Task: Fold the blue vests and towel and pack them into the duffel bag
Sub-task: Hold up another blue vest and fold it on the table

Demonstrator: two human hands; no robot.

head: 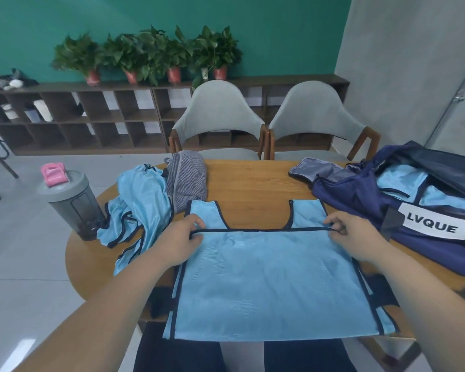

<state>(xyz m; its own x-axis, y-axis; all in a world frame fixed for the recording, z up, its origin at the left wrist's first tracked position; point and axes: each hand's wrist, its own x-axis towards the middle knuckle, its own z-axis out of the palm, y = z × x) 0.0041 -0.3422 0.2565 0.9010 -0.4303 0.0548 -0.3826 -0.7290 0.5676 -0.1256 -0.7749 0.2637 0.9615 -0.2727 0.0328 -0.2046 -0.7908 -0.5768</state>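
A light blue vest (pixel 266 280) with dark trim lies flat on the wooden table (pixel 253 181), its lower hem folded up over the body toward the shoulder straps. My left hand (pixel 181 237) pinches the left end of that dark hem. My right hand (pixel 352 237) pinches the right end. Another blue vest (pixel 137 208) lies crumpled at the left. A grey striped towel (pixel 188 181) is bunched behind it. The navy duffel bag (pixel 403 210) stands open at the right with light blue fabric inside.
A grey shaker bottle (pixel 70 202) with a pink lid stands at the table's left edge. Two grey chairs (pixel 218 114) sit behind the table. A low shelf with potted plants (pixel 151 55) lines the green wall.
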